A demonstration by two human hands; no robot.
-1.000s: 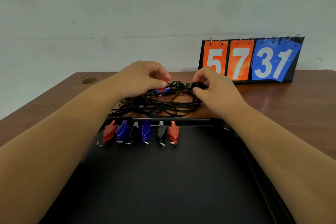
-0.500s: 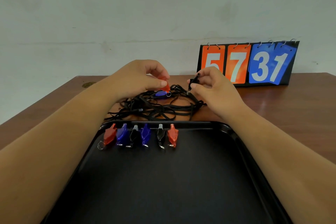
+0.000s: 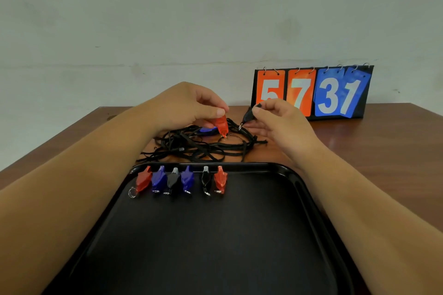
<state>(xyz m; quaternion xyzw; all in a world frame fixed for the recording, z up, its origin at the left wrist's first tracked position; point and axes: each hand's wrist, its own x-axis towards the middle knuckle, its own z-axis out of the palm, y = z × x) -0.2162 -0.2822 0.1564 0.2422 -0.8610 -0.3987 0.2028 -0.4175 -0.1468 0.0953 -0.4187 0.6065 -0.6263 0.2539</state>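
Black tray (image 3: 309, 189): matte floor, glossy raised rim. Along its far edge sits a row of six teardrop plastic clips (image 3: 182, 179), red-blue-black-blue-black-red, with metal rings at their near ends. Beyond the rim, flat black cords (image 3: 206, 148) lie tangled on the brown wooden worktop (image 3: 359, 151), a blue clip (image 3: 207, 130) among them. Left hand (image 3: 187, 105): fingers grasp a translucent red clip (image 3: 222, 126), tip down, just above the tangle. Right hand (image 3: 280, 122): fingers pinch a slim black clasp (image 3: 247, 117), metal tip angled down-left, near the red clip. Behind: scoreboard (image 3: 311, 92), 5 7 3 1.
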